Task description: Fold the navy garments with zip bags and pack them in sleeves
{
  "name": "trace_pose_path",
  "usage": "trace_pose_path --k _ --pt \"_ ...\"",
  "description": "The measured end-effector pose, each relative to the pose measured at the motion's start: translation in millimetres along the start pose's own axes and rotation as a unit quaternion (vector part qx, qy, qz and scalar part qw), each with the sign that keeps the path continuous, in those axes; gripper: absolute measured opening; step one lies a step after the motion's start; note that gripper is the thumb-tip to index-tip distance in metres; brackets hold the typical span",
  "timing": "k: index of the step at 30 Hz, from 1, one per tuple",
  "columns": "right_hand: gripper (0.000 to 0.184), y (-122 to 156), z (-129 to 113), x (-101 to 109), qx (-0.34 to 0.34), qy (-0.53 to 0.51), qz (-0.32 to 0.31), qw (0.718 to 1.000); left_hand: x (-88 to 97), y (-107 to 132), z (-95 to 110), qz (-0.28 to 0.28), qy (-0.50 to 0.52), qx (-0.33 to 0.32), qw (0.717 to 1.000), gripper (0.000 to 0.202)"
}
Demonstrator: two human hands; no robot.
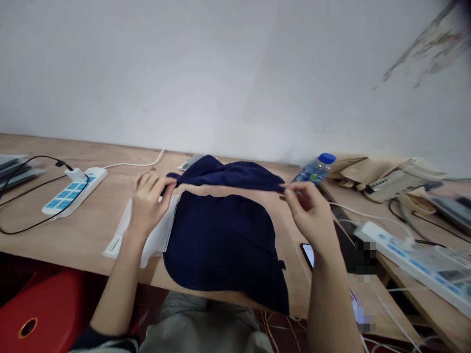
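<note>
Above the navy cloth piece (224,250) on the plywood table (77,235), your left hand (149,203) and your right hand (305,215) are both closed in a pinch, each gripping one end of a length of navy fabric (228,175). Whether that length joins the piece below cannot be determined.

Left of the navy cloth piece, and touching it, lies a white plastic sheet (156,235) with a small printed label (115,246); the label's text is illegible. Farther left sits a white power strip (75,191) with blue sockets and a black cable (37,215).

Beyond the navy cloth piece stands a water bottle (316,169) with a blue cap; no brand can be read on it. To the right, a phone (307,255) is partly hidden under your right forearm (327,294). Pixelated patches (364,260) obscure the area beside it.

Farther right are kraft paper packets (364,169) and a second power strip (405,260). A red stool (37,314) shows below the table edge. The white wall (184,73) is marked at upper right.
</note>
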State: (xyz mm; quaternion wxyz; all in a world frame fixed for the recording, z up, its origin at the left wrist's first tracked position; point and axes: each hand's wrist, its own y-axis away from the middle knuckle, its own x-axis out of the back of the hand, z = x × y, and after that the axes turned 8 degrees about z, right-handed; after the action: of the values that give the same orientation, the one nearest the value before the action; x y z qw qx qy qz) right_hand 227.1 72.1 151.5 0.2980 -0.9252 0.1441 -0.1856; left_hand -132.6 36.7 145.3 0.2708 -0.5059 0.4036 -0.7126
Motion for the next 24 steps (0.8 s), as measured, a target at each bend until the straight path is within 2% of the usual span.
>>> trace_pose_path --k 2,5,7,10,12,14,16,19,22,24 --pt "0.022 36.4 12.1 15.5 -0.027 0.045 -0.053 0.997 5.8 40.9 5.3 -0.024 0.007 0.011 1.000 0.013" --pt "0.029 96.4 40.0 32.8 -0.119 0.068 -0.135 0.981 10.4 109.4 15.3 -0.128 0.044 0.030 0.990 0.015" --pt "0.032 130.9 56.7 39.0 -0.161 0.063 -0.137 0.975 14.1 147.3 25.4 -0.182 0.063 0.054 0.980 0.017" --pt "0.028 161.7 66.9 39.0 -0.151 0.087 -0.114 0.978 19.4 176.6 42.8 -0.178 0.062 0.100 0.977 0.026" --pt "0.024 165.8 62.7 33.5 -0.130 0.124 -0.088 0.980 19.0 177.5 52.2 -0.154 0.056 0.124 0.979 0.033" --pt "0.022 159.8 53.3 24.9 -0.106 0.164 -0.061 0.979 14.0 168.9 57.1 -0.136 0.046 0.133 0.981 0.036" --pt "0.021 148.8 42.1 15.1 -0.080 0.191 -0.051 0.977 6.3 156.0 56.6 -0.138 0.032 0.125 0.982 0.031" --pt "0.020 133.0 28.3 2.8 -0.048 0.202 -0.068 0.976 -4.8 132.8 47.3 -0.185 0.024 0.090 0.978 0.015" --pt "0.019 125.6 21.7 -3.5 -0.035 0.198 -0.093 0.975 -17.2 97.7 30.5 -0.247 0.052 0.056 0.966 0.017" --pt "0.019 125.8 21.4 -5.4 -0.035 0.190 -0.100 0.976 -32.8 64.3 15.9 -0.291 0.087 0.038 0.952 0.018"
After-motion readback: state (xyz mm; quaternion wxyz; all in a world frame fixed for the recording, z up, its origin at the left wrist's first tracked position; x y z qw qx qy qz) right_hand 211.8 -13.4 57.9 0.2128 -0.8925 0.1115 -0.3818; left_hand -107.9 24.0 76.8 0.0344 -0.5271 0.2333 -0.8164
